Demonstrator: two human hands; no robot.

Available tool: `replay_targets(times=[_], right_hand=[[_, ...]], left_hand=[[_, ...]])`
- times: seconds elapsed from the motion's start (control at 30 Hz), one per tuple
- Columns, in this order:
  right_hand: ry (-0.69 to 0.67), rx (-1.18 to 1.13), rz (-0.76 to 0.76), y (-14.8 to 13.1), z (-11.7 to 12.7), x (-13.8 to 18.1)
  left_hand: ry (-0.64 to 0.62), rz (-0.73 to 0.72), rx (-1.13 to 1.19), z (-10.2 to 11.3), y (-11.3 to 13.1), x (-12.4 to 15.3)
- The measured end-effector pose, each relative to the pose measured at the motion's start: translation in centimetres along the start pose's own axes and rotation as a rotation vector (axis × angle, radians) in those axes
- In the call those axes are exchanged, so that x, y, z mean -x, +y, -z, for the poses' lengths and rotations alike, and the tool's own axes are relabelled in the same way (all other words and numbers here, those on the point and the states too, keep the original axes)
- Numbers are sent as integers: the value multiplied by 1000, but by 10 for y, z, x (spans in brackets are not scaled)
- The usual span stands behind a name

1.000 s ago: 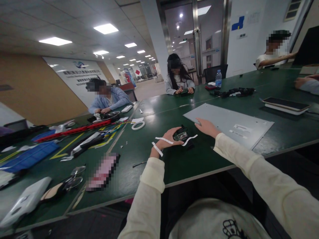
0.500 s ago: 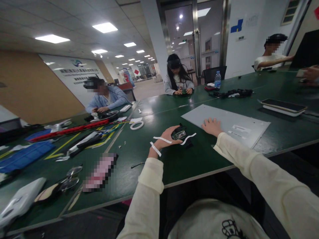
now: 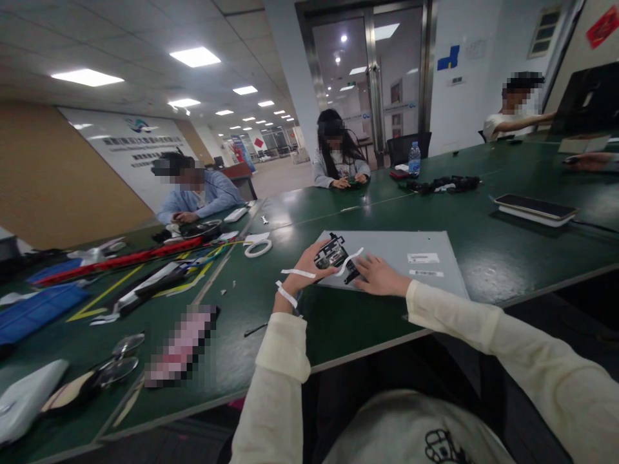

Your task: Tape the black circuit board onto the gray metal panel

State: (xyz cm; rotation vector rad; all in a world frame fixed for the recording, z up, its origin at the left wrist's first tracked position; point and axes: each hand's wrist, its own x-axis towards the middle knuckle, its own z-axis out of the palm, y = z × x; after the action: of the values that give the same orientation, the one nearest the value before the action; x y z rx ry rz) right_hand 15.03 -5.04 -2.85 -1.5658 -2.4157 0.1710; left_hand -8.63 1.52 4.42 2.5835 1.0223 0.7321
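Note:
My left hand [image 3: 305,265] is wrapped around a small black electronic device [image 3: 333,252] with an exposed circuit board. White strips of tape cling to that hand and its wrist, and another white strip [image 3: 350,260] curls in front of the device. Flat on the table lies a thin grey panel [image 3: 387,248], with the device over its left part. My right hand [image 3: 380,276] rests on the panel, fingers stretched toward a black part [image 3: 352,273] beside the device. Whether its fingertips touch that part I cannot tell.
A tape roll [image 3: 258,248], a pink blurred item [image 3: 182,348], glasses [image 3: 123,361] and a blue tray [image 3: 41,312] lie to the left. A phone [image 3: 536,205] on a white box lies right; a water bottle [image 3: 414,160] stands farther back. Several people sit around the table.
The grey panel has moved left and turned, so it now lies beneath the device. My right hand has moved left with it, close to the device. My left hand keeps its hold.

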Motion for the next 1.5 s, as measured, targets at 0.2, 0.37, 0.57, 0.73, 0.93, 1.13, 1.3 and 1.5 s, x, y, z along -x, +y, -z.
replay_targets(times=[0.2,0.37,0.57,0.73,0.93,1.13,1.3,1.5], right_hand=[[37,-288,438,-17,4,4],[177,-137,85,18,16,-1],[49,-28,-524,67,15,7],[-44,25,-479,82,8,-2],[-50,70,-361,94,5,-10],[-54,112,-310,95,2,-16],[-67,125,-302,90,5,-17],[-46,138,-304,90,3,-17]], left_hand=[[57,30,-44,-1,0,1],[32,47,-55,-9,-6,2],[-49,7,-61,-14,-2,2],[-85,11,-55,-17,1,1],[-90,15,-50,-23,-4,-1],[-122,20,-26,-34,-14,-5],[-152,51,-17,-42,-14,-7],[-166,39,-28,-46,-7,-10]])
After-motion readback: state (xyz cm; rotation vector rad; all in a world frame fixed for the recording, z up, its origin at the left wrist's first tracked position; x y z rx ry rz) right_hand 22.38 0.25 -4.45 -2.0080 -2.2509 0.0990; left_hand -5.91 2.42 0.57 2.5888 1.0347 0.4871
